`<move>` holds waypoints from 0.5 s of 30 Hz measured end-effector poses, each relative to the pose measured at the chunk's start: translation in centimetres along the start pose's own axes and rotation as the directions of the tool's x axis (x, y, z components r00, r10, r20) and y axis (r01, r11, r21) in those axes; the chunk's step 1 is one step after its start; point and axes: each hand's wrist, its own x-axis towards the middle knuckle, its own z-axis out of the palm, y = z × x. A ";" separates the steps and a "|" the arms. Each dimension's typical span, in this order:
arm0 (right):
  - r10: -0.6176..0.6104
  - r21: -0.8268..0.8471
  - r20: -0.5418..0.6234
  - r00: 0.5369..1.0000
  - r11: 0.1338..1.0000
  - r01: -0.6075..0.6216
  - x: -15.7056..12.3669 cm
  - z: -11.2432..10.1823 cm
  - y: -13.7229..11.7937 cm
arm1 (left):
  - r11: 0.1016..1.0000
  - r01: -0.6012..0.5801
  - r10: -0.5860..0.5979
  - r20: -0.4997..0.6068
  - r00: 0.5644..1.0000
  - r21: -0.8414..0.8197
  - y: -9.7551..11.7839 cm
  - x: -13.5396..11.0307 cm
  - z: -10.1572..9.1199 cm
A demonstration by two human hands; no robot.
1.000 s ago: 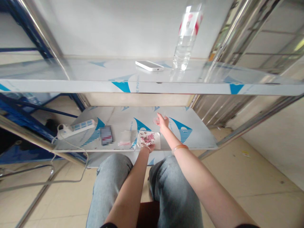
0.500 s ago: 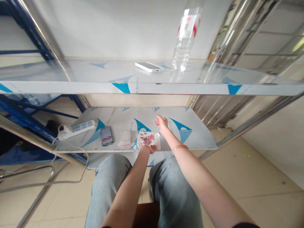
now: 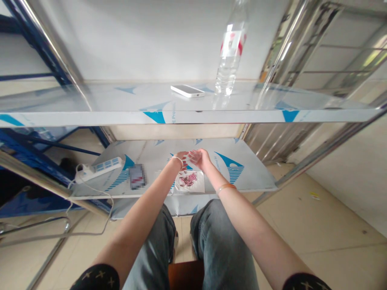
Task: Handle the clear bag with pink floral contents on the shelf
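Note:
My hands meet over the lower shelf, fingertips touching. My right hand holds a small clear plastic bag at its fingertips. My left hand, a thin bracelet on its wrist, reaches the same bag from the left; whether it grips it is too small to tell. Just nearer to me than the hands, a pile of pink and dark red beads lies on a white sheet on the shelf. My knees in blue jeans are right before the shelf edge.
A white power strip with its cable and a dark flat object lie at the shelf's left. The upper shelf carries a white phone and a clear water bottle. Steel rack legs stand right, a blue frame left.
My left hand has left the bead sheet and risen forward to meet my right hand, which has shifted slightly left. The camera has tilted a little.

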 end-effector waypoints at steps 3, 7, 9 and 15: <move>-0.009 -0.055 0.028 1.000 0.998 0.010 0.5 0.1 0.2 | 0.996 0.009 -0.017 0.096 0.995 0.086 0.2 -1.2 -1.1; -0.008 -0.174 0.073 0.997 0.984 0.020 1.2 -0.2 0.5 | 0.992 -0.047 0.025 0.183 0.983 0.115 0.0 -1.6 -1.9; 0.033 -0.238 0.123 0.992 0.971 -0.003 1.5 -0.4 0.6 | 0.991 -0.089 0.068 0.198 0.978 0.103 -0.2 -1.4 -1.9; 0.114 -0.442 0.226 0.967 0.897 -0.002 1.3 -0.4 0.8 | 0.959 -0.260 0.248 0.114 0.962 0.112 -0.9 -0.4 -1.4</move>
